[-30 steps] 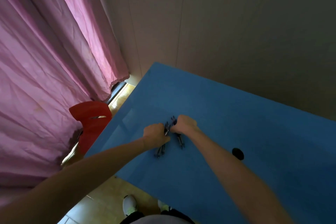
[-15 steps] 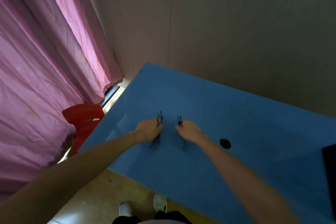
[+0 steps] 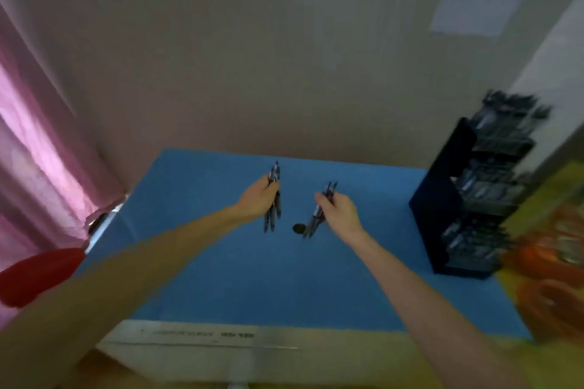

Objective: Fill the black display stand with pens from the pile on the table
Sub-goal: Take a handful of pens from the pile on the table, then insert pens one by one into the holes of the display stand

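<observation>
Overall, a beige wall [image 3: 252,57] filled the background, with a pale paper sheet [image 3: 480,0] stuck on it at upper right, its print too blurred to read. A pink curtain [image 3: 34,142] hung down the left side. Below the wall sat the blue table [image 3: 252,278], its pale front edge toward the camera. The black display stand [image 3: 442,196] stood upright at the table's right end, several tiers already loaded with pens, details smeared by blur. A red chair [image 3: 34,275] showed at lower left, beside the table's left edge. Orange and yellow shapes at far right were too blurred to identify. Both bare forearms reached in from the bottom. The left hand [image 3: 257,199] was closed around a small bundle of dark pens [image 3: 274,196], held roughly upright above the table's middle, tips sticking out above and below the fist. The right hand [image 3: 343,210] was likewise clenched on its own bundle of pens [image 3: 319,211], tilted, lower ends pointing down-left. The two hands were apart, both well left of the stand. A small dark round hole [image 3: 298,228] sat in the tabletop between the bundles' lower ends.
</observation>
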A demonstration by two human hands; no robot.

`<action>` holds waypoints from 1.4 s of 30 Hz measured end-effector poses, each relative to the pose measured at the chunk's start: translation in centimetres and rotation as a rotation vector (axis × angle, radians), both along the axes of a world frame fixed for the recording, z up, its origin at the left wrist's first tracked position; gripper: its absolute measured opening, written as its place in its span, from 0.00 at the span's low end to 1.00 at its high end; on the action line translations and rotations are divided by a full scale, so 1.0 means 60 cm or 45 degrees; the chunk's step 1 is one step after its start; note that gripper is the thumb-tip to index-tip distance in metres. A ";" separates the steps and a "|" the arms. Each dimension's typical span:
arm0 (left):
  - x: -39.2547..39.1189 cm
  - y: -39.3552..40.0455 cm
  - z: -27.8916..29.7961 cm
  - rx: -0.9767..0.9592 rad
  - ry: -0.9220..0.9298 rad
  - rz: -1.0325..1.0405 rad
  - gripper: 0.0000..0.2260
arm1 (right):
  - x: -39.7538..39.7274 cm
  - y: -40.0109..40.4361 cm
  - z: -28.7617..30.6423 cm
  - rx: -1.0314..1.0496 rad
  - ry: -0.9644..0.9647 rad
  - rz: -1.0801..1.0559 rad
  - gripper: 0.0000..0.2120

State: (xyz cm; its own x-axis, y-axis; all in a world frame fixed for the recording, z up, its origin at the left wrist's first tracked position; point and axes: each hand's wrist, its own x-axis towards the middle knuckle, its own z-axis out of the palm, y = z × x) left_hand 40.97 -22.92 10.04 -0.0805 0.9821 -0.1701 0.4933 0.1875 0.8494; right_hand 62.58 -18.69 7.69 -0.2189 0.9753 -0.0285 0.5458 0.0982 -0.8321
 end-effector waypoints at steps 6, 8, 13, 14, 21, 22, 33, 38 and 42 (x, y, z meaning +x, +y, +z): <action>0.202 0.025 0.137 0.174 -0.204 -0.228 0.13 | 0.234 -0.015 0.132 0.106 0.193 -0.354 0.14; 0.270 0.024 0.173 0.256 -0.216 -0.284 0.12 | 0.306 -0.015 0.168 0.184 0.252 -0.465 0.13; 0.422 0.027 0.211 0.315 -0.383 -0.207 0.10 | 0.478 -0.005 0.202 0.302 0.368 -0.679 0.05; 0.451 0.028 0.214 0.298 -0.407 -0.192 0.10 | 0.507 -0.010 0.211 0.331 0.386 -0.693 0.04; 0.614 0.068 0.229 0.331 -0.443 -0.046 0.14 | 0.708 -0.004 0.252 0.359 0.540 -0.776 0.09; 0.636 0.074 0.236 0.361 -0.419 -0.016 0.14 | 0.734 0.005 0.253 0.353 0.535 -0.764 0.10; 0.781 0.161 0.276 0.512 -0.112 0.109 0.08 | 0.872 0.080 0.265 0.435 0.480 -0.413 0.02; 0.790 0.206 0.275 0.586 -0.105 0.159 0.06 | 0.865 0.140 0.276 0.585 0.511 -0.397 0.04; 0.796 0.245 0.277 0.557 -0.163 0.189 0.09 | 0.848 0.177 0.279 0.728 0.463 -0.414 0.09</action>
State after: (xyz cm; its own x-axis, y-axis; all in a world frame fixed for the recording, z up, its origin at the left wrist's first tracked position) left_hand 88.75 -8.24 26.69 -0.2303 0.9432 0.2393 0.3748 -0.1410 0.9163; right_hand 113.47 -8.04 24.46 0.1841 0.8333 0.5213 0.3213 0.4502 -0.8331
